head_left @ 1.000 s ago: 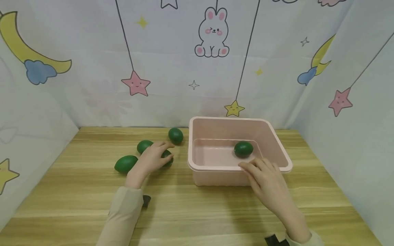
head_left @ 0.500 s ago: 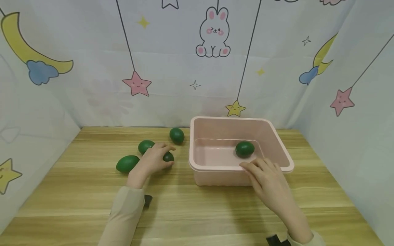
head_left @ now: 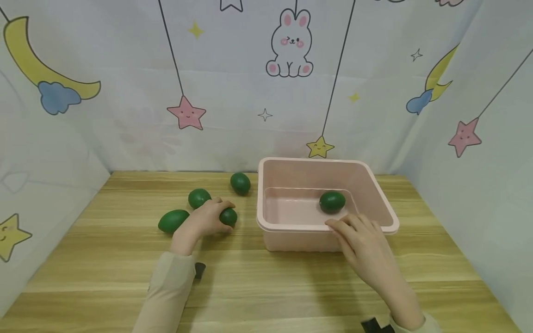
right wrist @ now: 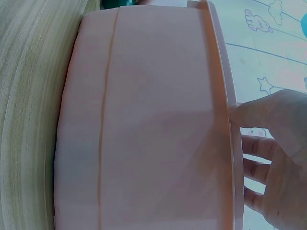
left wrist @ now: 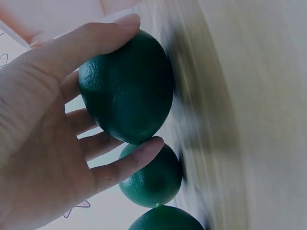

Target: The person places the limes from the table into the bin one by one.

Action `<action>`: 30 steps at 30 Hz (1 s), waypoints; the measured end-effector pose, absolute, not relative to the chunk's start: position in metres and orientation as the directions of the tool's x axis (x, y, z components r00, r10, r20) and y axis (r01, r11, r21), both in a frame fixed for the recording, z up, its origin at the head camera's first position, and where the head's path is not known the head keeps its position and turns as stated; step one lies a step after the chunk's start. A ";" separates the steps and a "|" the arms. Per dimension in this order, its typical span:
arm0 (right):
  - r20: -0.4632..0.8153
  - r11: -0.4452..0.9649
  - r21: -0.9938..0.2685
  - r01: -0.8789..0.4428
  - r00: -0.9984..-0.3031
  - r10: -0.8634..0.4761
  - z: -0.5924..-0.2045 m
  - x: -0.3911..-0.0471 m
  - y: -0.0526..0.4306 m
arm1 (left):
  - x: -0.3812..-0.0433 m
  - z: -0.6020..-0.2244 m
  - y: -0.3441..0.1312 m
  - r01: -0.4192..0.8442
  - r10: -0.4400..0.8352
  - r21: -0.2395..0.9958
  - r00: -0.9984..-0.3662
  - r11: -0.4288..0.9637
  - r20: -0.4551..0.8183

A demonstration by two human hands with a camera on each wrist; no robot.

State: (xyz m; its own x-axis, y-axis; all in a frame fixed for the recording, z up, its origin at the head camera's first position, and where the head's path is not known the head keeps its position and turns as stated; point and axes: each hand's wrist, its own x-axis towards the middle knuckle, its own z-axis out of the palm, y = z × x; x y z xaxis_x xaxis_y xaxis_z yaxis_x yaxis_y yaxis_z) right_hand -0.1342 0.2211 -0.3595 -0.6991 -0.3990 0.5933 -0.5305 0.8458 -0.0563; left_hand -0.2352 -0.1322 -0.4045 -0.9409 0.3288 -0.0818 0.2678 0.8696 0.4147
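Observation:
My left hand [head_left: 204, 219] curls round a dark green, egg-shaped fruit [head_left: 228, 217] with faintly pebbled skin. In the left wrist view the thumb lies along one side of this fruit [left wrist: 127, 88], with other fingers behind and below it. Another green fruit [head_left: 199, 198] is just beyond that hand, and a longer, pointed one [head_left: 172, 221] lies to its left. My right hand [head_left: 364, 245] pinches the near rim of a pink plastic bin [head_left: 287, 228]. In the right wrist view the thumb presses the rim [right wrist: 232, 115] while the fingers sit on its other side.
One green fruit [head_left: 332, 202] lies inside the bin, towards its right. A further fruit [head_left: 240, 183] sits near the table's back edge, left of the bin. A printed cloth [head_left: 225, 83] hangs behind the wooden table [head_left: 250, 291] and along both sides.
My left hand's fingers and thumb have come round the fruit, which shows more clearly between them. The right hand stays on the bin's rim. The head view has shifted slightly.

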 end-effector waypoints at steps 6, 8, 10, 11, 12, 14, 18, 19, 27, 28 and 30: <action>0.597 0.843 -0.059 -0.534 -0.696 -0.399 -0.359 -0.135 0.221 | -0.236 -0.404 -0.135 0.278 0.337 0.399 -0.938 0.874 -0.084; 0.597 0.844 -0.059 -0.533 -0.696 -0.398 -0.360 -0.135 0.221 | -0.237 -0.405 -0.136 0.285 0.343 0.393 -0.935 0.874 -0.085; 0.596 0.844 -0.059 -0.533 -0.697 -0.398 -0.360 -0.135 0.221 | -0.237 -0.405 -0.136 0.279 0.340 0.396 -0.936 0.875 -0.092; 0.596 0.845 -0.060 -0.532 -0.697 -0.397 -0.360 -0.135 0.221 | -0.237 -0.405 -0.136 0.282 0.343 0.396 -0.935 0.874 -0.092; 0.597 0.845 -0.059 -0.532 -0.697 -0.397 -0.360 -0.135 0.221 | -0.237 -0.405 -0.137 0.281 0.343 0.396 -0.935 0.874 -0.094; 0.598 0.844 -0.059 -0.533 -0.696 -0.398 -0.360 -0.135 0.221 | -0.237 -0.405 -0.137 0.283 0.345 0.398 -0.934 0.873 -0.094; 0.602 0.843 -0.056 -0.535 -0.691 -0.399 -0.360 -0.134 0.221 | -0.238 -0.405 -0.136 0.285 0.343 0.389 -0.935 0.876 -0.089; 0.604 0.842 -0.055 -0.536 -0.689 -0.400 -0.360 -0.134 0.221 | -0.237 -0.404 -0.136 0.285 0.343 0.387 -0.935 0.877 -0.088; 0.608 0.839 -0.051 -0.541 -0.683 -0.404 -0.361 -0.135 0.222 | -0.237 -0.405 -0.135 0.279 0.335 0.382 -0.938 0.881 -0.089; 0.609 0.838 -0.052 -0.543 -0.682 -0.404 -0.361 -0.135 0.222 | -0.238 -0.406 -0.135 0.281 0.337 0.381 -0.937 0.881 -0.087; 0.610 0.837 -0.052 -0.544 -0.682 -0.405 -0.361 -0.135 0.222 | -0.238 -0.406 -0.135 0.280 0.337 0.383 -0.937 0.881 -0.089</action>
State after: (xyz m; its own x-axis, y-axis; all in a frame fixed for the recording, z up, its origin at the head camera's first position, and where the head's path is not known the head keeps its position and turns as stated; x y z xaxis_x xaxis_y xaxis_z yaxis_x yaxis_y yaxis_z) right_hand -0.1351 0.2218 -0.3606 -0.6817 -0.4047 0.6095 -0.5441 0.8374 -0.0525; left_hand -0.2376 -0.1353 -0.4056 -0.9373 0.3367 -0.0895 0.2798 0.8805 0.3826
